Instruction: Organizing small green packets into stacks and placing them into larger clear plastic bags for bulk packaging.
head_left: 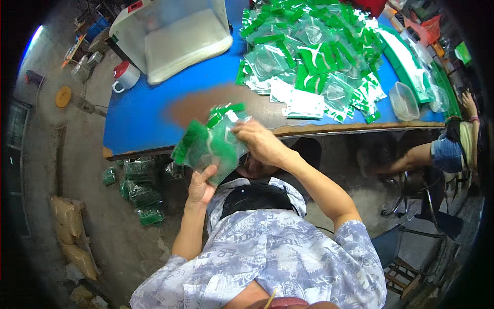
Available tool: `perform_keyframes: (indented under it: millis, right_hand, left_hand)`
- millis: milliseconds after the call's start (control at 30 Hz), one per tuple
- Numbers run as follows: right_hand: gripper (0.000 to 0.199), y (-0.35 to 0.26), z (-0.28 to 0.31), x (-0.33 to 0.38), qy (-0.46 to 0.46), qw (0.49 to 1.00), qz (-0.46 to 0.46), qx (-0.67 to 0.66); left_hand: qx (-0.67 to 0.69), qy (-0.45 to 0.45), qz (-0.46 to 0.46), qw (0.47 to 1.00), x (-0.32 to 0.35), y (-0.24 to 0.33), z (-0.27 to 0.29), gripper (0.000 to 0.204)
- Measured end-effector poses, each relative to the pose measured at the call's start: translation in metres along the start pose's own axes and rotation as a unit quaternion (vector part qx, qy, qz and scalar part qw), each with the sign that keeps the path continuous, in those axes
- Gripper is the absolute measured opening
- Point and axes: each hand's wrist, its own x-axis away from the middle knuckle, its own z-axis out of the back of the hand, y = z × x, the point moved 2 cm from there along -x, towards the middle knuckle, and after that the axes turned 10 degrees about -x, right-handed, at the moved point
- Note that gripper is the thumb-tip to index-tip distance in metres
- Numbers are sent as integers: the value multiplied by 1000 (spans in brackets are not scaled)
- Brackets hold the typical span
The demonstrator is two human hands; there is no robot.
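Clear plastic packets with green ends are fanned out in front of my body, just off the table's near edge. My left hand is closed on their lower edge, thumb on top. Bent fingers of my right hand press at the right side of the same packets; whether they pinch one packet or several is hidden. Beyond, on the blue table, lies a large heap of similar green and clear packets. White-and-green packets lie at the heap's near side.
A container with a stack of clear bags stands at the back left, beside a white mug with a red top. A clear tub sits at the right. Bundled green packets lie on the floor. Another person sits at the far right.
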Motion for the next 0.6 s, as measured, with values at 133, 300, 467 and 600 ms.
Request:
perform_keyframes:
  millis: [133, 300, 467, 600]
  right_hand:
    - [32, 29, 33, -30, 180, 971, -154, -13]
    - [61, 74, 36, -31, 161, 909, -146, 357]
    - [34, 14, 9, -4, -14, 997, 13, 80]
    - [39, 25, 44, -46, 147, 975, -158, 47]
  left_hand:
    - [-26, 9, 6, 1000, -14, -15, 4, 52]
    - [71, -15, -5, 997, 0, -9, 13, 54]
    - [25, -2, 3, 1000, -7, -2, 16, 51]
    - [38, 0, 7, 999, -9, -15, 12, 50]
